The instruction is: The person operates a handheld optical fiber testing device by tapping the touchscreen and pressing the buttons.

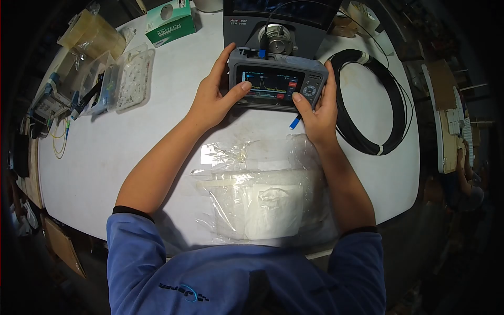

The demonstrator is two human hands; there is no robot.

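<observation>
Both hands hold a grey handheld OTDR tester (278, 100) above the middle of the white table. My left hand (216, 97) is wrapped round its left end, thumb lying over the screen's lower left edge. On the right end, my right hand (319, 113) grips the casing, its thumb at the screen's lower right corner. The lit screen (268, 83) shows a trace with peaks. A blue connector (262, 53) on a black cable is plugged into the top edge. Below the tester, beside my right hand, lies another blue connector (295, 123).
A black cable coil (344, 105) lies to the right. Clear plastic bags (226, 210) with a white packet (273, 210) lie in front of me. Behind stands a dark machine with a monitor (283, 13). A green Kimtech box (170, 26) and plastic trays (135, 79) are left.
</observation>
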